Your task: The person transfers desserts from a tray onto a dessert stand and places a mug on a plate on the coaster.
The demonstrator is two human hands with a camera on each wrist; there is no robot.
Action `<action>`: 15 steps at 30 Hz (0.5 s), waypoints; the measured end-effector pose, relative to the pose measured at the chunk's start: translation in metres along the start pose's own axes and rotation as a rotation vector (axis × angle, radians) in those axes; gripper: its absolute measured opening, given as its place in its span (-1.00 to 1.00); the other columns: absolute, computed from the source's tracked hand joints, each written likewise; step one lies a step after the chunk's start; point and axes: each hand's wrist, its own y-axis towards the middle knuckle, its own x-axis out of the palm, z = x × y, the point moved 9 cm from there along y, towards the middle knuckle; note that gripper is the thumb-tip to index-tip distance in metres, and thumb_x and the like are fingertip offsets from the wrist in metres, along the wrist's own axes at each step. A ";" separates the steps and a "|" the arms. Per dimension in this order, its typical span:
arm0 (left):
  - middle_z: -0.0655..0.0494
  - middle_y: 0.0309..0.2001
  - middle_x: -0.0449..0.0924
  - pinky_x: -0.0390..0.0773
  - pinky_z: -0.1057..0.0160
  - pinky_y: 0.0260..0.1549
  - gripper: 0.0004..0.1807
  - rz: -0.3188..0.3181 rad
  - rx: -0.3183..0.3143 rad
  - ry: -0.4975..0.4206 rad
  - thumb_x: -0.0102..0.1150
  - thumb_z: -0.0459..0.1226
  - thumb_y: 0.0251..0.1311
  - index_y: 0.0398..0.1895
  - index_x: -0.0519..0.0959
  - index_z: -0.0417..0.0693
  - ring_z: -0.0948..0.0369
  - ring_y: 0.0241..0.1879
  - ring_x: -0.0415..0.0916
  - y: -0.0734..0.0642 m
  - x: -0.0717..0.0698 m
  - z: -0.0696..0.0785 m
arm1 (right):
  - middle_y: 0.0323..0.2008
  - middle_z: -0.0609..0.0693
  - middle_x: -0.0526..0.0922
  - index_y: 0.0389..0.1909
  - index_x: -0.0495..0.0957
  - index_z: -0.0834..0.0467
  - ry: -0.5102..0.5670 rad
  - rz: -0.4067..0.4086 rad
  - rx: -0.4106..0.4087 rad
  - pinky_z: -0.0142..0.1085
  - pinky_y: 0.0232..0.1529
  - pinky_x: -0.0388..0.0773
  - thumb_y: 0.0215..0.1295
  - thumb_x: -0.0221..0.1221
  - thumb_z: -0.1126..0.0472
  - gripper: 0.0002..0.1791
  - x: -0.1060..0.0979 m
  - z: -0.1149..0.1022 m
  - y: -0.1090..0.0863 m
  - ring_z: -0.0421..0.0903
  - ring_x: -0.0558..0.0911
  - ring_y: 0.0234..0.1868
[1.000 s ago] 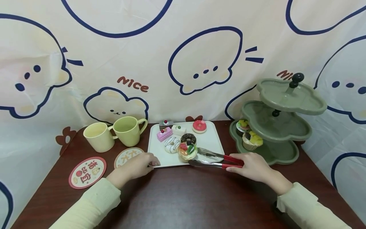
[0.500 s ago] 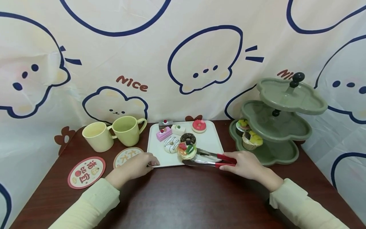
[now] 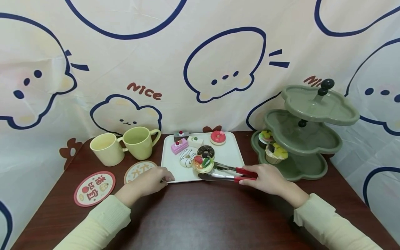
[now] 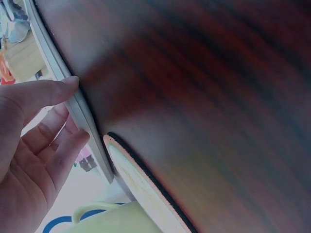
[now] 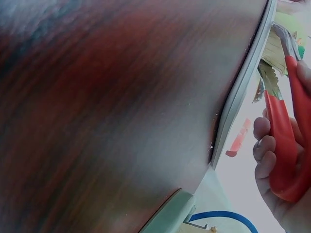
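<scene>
At the near left corner of a white tray, my left hand pinches the rim between thumb and fingers. Red-handled metal tongs are gripped in my right hand; the right wrist view shows fingers curled round the handles. The tongs' two tips stand apart, one in front of a fruit-topped cupcake and one at its right side. That cupcake sits near the tray's front, tilted slightly. Beside it lie a dark doughnut and a white striped doughnut. Whether both tips touch the cupcake I cannot tell.
Small cakes and a pink doughnut lie farther back on the tray. Two mugs and two round coasters are at left. A green three-tier stand at right holds cupcakes on its bottom tier.
My right hand and the tongs have moved left, mostly in the first half second. The fruit-topped cupcake has shifted slightly left and tilted. My left hand stays at the tray corner.
</scene>
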 end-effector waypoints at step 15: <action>0.16 -0.31 0.65 0.64 0.19 -0.24 -0.75 0.013 0.011 0.010 0.31 -0.57 0.11 -0.22 0.75 -0.13 0.24 -0.27 0.60 0.000 -0.001 -0.001 | -0.05 0.14 0.76 0.15 0.68 0.20 0.002 0.065 -0.009 -0.13 -0.28 0.64 0.23 0.37 -0.23 -0.33 -0.007 0.006 -0.006 0.01 0.72 -0.20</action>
